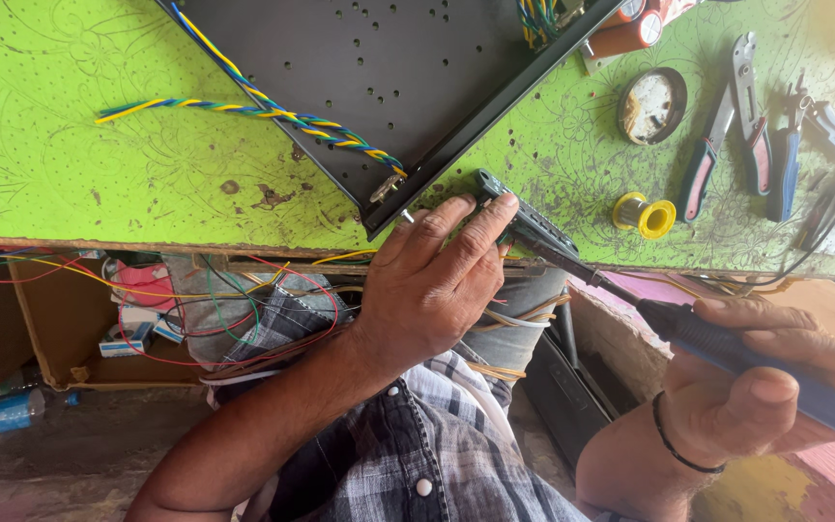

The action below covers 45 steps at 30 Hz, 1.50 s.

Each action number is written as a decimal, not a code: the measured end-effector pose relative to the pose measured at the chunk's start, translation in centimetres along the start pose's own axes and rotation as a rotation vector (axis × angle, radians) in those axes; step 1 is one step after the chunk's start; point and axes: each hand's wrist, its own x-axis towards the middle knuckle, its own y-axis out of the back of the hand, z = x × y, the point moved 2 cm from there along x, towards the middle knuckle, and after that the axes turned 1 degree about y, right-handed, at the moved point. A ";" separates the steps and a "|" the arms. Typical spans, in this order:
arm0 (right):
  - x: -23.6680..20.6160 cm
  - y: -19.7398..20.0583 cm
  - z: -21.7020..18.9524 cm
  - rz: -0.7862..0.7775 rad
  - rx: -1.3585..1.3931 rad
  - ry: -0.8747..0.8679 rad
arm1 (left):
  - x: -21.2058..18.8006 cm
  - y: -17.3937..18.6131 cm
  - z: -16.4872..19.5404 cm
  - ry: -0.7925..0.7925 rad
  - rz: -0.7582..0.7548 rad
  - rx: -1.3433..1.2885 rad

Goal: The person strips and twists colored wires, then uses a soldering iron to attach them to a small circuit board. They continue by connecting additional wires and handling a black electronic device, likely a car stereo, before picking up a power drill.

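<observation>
The right hand (775,382) grips a blue soldering iron (756,353), its tip pointing up-left at the dark connector strip (526,220) the left hand (437,280) pinches at the green desk (70,145) edge.

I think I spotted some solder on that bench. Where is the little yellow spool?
In the head view, the yellow spool sits on the green table, right of centre, just below the round tin and left of the pliers.

Head camera looks steeply down, close over the green workbench (70,145) edge.
</observation>
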 end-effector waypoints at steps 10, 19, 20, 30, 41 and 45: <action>0.1 -0.2 -0.3 0.019 -0.018 0.004 | -0.1 0.0 0.0 0.002 -0.007 0.008; 1.5 -2.1 -0.7 -0.009 -0.081 0.053 | 0.0 0.0 0.0 -0.005 -0.003 0.020; 1.8 -2.4 -0.9 -0.017 -0.090 0.054 | 0.0 0.0 0.0 -0.005 0.000 0.020; 2.1 -2.6 -1.7 -0.046 -0.139 0.085 | 0.2 0.2 0.1 0.005 0.015 0.015; 0.1 0.0 -0.3 0.010 -0.045 0.006 | 0.1 0.0 0.1 -0.001 0.020 0.017; -0.3 0.4 -0.1 0.012 -0.029 -0.006 | 0.1 0.0 0.1 0.005 0.019 0.016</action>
